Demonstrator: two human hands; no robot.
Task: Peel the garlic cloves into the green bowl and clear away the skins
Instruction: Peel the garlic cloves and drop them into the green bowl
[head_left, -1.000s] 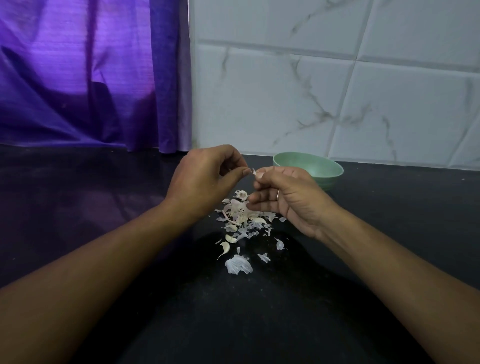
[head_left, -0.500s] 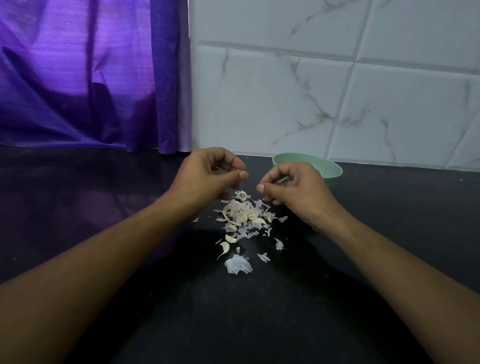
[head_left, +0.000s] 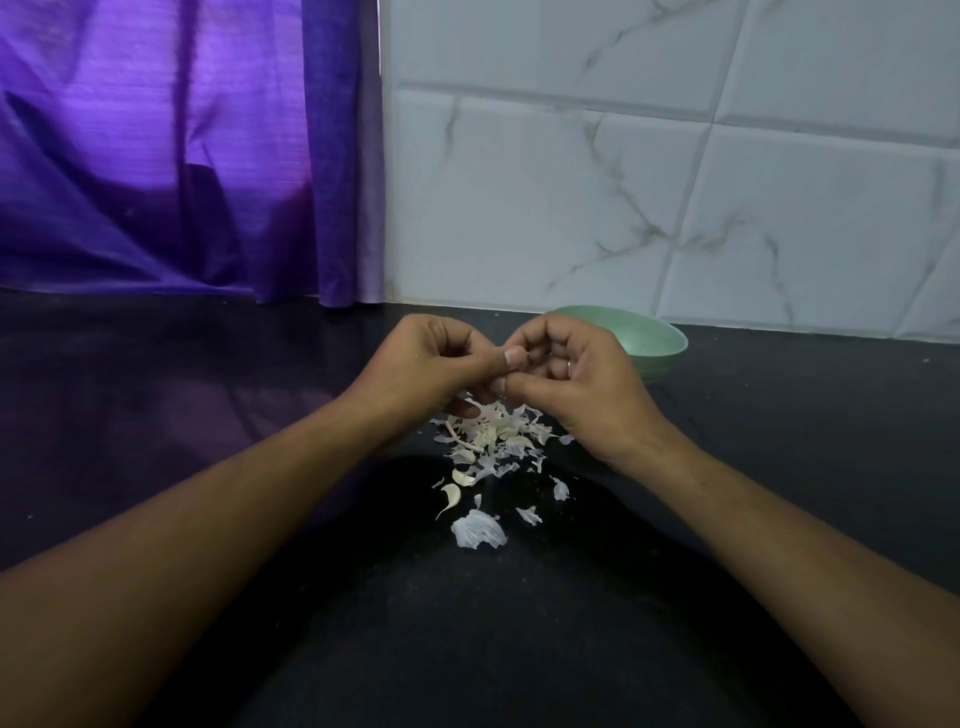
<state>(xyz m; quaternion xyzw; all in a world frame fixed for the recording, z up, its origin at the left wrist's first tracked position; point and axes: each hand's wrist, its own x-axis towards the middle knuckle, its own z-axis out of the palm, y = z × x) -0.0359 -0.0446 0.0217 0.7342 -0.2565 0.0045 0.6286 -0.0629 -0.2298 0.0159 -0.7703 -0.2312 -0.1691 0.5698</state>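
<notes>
"Head view: what changed in the last 0.5 s?"
"The left hand (head_left: 421, 364) and right hand (head_left: 582, 379), apart a moment ago, have met again just in front of the green bowl (head_left: 657, 340). Both are curled, fingertips together. Whether a clove sits between them I cannot tell."
"And the skins (head_left: 493, 436)?"
"Heaped nearer the person than the bowl. Probably another clove is under way, and clearing hasn't begun."
</notes>
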